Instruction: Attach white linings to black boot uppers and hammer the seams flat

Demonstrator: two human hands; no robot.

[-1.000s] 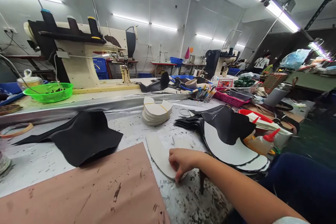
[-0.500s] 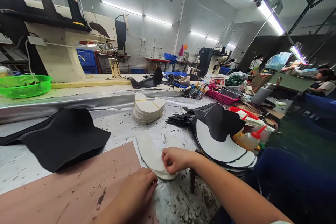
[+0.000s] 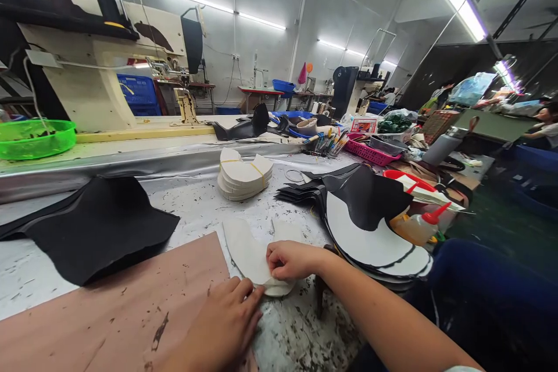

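Observation:
White U-shaped pieces lie in a thin pile before me, and the near edge of the top one is slightly raised. My right hand is closed in a pinch on that top piece. At its lower left edge, my left hand rests with extended fingers, the fingertips touching the rim. Under my left hand lies a pinkish-brown sheet. Behind the pile stands a stack of similar white pieces bound with yellow bands. My right palm hides part of the U.
Black cut pieces lie at left. More black and white pieces are stacked at right, beside a red-tipped glue bottle. A sewing machine, a green tray and a pink basket stand farther back.
My left hand's fingers have straightened and reached the edge of the white piece. My right hand keeps its pinch, and the piece's near edge now shows a lifted flap. The view has shifted slightly.

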